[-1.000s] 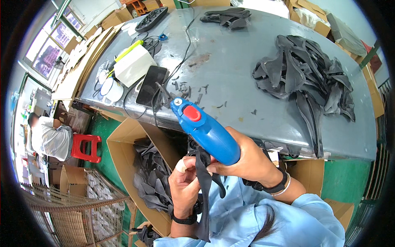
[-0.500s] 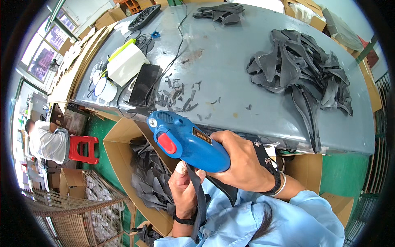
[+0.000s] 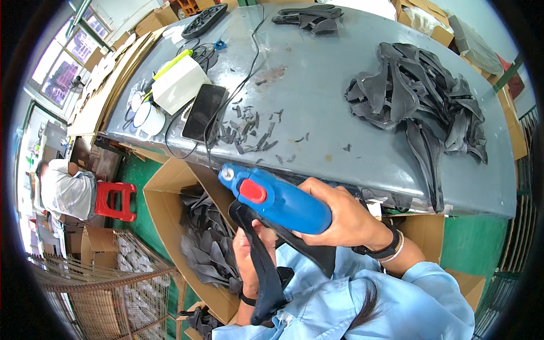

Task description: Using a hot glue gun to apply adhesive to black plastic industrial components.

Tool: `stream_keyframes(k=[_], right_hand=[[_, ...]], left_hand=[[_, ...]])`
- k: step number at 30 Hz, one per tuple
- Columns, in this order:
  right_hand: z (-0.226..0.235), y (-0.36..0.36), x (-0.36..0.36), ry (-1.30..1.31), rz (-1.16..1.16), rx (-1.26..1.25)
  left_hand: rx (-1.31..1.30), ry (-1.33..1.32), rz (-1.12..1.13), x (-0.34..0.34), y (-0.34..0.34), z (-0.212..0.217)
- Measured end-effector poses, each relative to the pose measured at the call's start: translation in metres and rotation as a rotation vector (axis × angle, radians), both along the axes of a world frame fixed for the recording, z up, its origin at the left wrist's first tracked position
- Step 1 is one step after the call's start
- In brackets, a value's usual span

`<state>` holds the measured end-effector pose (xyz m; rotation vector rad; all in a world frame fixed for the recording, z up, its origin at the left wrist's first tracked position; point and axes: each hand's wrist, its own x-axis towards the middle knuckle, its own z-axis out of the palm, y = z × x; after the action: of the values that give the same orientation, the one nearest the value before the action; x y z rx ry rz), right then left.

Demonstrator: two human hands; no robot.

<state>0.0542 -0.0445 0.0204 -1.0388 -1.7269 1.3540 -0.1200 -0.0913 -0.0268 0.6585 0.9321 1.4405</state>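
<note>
My right hand (image 3: 351, 221) is wrapped round a blue hand-held power tool (image 3: 283, 204) with a red button. The tool's front end points left and its working tip is hidden from view. Below it, my left hand (image 3: 248, 258) is closed on a dark grey, curved, padded strip (image 3: 262, 269). The strip's upper end sticks up just under the front of the tool, and its lower end hangs down in front of my blue shirt. Another dark part of the material shows beneath the tool, between my hands.
Small dark scraps (image 3: 249, 130) lie on the grey table (image 3: 317, 113), beside a phone (image 3: 204, 110), a white box (image 3: 180, 85) and cords. Grey pieces are piled (image 3: 396, 85) at right. A cardboard carton (image 3: 158, 190) holds more. A person (image 3: 65, 190) sits far left near a red stool (image 3: 115, 201).
The blue tool and my right hand have shifted right and a little down. The strip's upper end now shows above my left hand, and its lower part has swung into a wider curve.
</note>
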Motion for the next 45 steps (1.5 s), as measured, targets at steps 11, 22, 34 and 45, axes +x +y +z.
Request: stream_keyframes(k=[11,22,34,45], right_hand=[[0.01,0.016,-0.003,-0.089,-0.16,0.011],[-0.036,-0.038,-0.02,-0.207,-0.102,0.493],[-0.022,-0.025,-0.037,-0.264,-0.038,0.399],[-0.011,-0.032,-0.037,-0.193,-0.052,0.42]], left_hand=[[-0.033,0.356,-0.467,0.003,-0.004,0.028],[0.106,0.56,0.209,-0.034,0.017,0.039],[0.353,0.781,0.365,-0.048,0.025,0.044],[0.443,0.824,0.372,-0.038,0.031,0.02]])
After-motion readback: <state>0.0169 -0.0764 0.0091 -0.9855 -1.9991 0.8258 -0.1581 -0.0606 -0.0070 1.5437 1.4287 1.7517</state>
